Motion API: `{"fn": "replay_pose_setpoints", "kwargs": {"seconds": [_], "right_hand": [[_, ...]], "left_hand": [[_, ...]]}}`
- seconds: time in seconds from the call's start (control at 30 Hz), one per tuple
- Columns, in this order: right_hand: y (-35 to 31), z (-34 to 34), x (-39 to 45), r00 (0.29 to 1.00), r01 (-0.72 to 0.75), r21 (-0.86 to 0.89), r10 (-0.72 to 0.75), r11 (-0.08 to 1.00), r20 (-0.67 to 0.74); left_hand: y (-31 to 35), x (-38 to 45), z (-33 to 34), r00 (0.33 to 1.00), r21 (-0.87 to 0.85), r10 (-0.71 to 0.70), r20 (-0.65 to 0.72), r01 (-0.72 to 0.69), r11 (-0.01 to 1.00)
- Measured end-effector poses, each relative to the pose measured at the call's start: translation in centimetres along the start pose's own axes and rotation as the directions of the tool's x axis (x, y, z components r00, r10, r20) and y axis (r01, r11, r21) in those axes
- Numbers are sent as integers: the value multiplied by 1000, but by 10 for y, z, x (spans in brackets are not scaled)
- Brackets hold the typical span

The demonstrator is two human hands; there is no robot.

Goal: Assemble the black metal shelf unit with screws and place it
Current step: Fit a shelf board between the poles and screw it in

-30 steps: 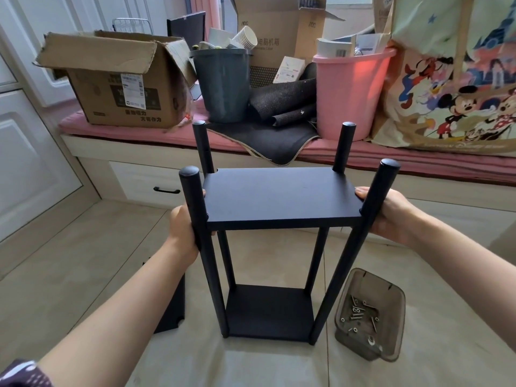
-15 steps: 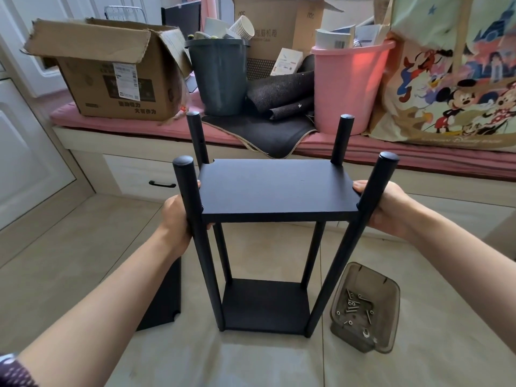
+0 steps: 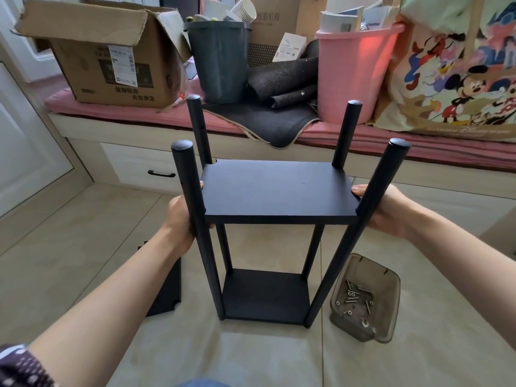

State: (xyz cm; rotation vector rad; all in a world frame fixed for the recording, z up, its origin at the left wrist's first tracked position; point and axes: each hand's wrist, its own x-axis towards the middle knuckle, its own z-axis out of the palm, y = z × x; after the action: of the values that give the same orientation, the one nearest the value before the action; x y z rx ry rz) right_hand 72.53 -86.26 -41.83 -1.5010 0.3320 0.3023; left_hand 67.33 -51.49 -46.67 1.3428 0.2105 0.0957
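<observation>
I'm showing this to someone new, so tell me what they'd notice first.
First, the black shelf unit standing on the tiled floor in the middle, its four posts rising above the upper board, with the left hand and right hand gripping that board's two ends. Next, the clear tub of screws on the floor at its right, and a loose black panel lying at its left.

From my feed, the near-left post (image 3: 195,219) hides most left hand (image 3: 178,219) fingers. The spare panel (image 3: 167,289) sits partly behind my forearm. Screws (image 3: 354,297) are too small to count.
</observation>
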Motion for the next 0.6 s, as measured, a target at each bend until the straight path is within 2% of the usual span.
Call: {"fn": "replay_pose_setpoints", "kwargs": {"seconds": [0.2,0.6], "right_hand": [[12,-1,3,1000,-20,-23,21,1000,23],[29,-6,15,996,-51,-13,52,999,70]], "left_hand": [[-14,0,-1,996,-26,-69,-51,68,997],[-28,2,-4,993,-9,-98,-73,98,995]]}}
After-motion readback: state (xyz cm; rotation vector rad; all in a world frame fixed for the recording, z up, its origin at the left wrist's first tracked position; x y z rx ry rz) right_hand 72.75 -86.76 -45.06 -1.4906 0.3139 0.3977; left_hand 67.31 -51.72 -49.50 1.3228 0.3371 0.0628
